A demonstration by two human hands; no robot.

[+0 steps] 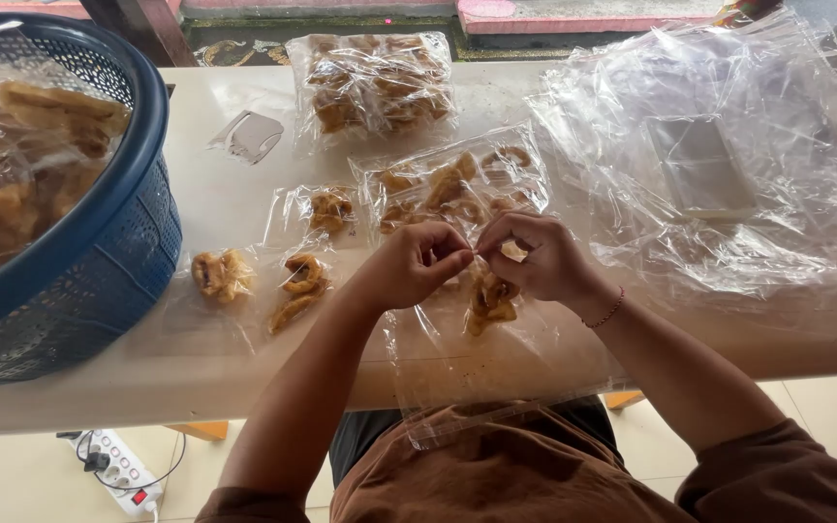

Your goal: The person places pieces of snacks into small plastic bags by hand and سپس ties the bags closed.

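Below both hands (477,260) (fingertips pinching): snack bag (491,320)

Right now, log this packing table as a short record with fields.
left hand: fingers pinch the mouth of a clear bag
right hand: fingers pinch the same spot, touching the left
bag contents: fried snack
beside left hand: small filled bags lying flat
far side: larger snack bags
left edge: blue basket of snacks
right side: heap of clear plastic
surface: pale table

Blue basket (138,145) cut off, apparently.
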